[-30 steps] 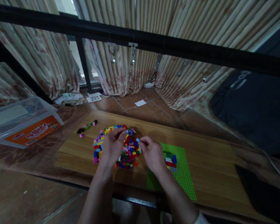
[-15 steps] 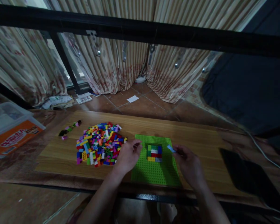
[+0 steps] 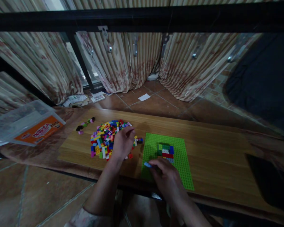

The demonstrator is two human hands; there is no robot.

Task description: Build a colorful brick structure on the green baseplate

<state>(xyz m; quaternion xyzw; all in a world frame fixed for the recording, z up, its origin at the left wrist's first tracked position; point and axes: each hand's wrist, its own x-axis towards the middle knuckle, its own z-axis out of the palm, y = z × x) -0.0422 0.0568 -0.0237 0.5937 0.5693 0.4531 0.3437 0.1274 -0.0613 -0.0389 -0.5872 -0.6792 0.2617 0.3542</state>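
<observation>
Because the green studded baseplate (image 3: 153,151) lies flat on the wooden board (image 3: 217,151), the one small stacked block of red, white, blue and green bricks (image 3: 165,152) stands firmly on it, towards the far edge. The right hand (image 3: 165,178) sits over the plate's near corner, its fingers closed on a single light-blue brick (image 3: 147,164), whose end sticks out past the fingertips. It looks pinched rather than fully gripped, though the hand hides most of it. The left hand (image 3: 124,143) curves over the right edge of the one large heap of loose coloured bricks (image 3: 106,138), its fingers partly closed; whether they hold anything, I cannot tell.

Far too many bricks lie in the heap to count, but spreading them in a low layer keeps their colours in view. Apart from it lie one short strip of bricks (image 3: 85,124), one small cluster (image 3: 138,141) and one red brick (image 3: 130,155). One clear plastic box (image 3: 26,123) with an orange label stands to the left.
</observation>
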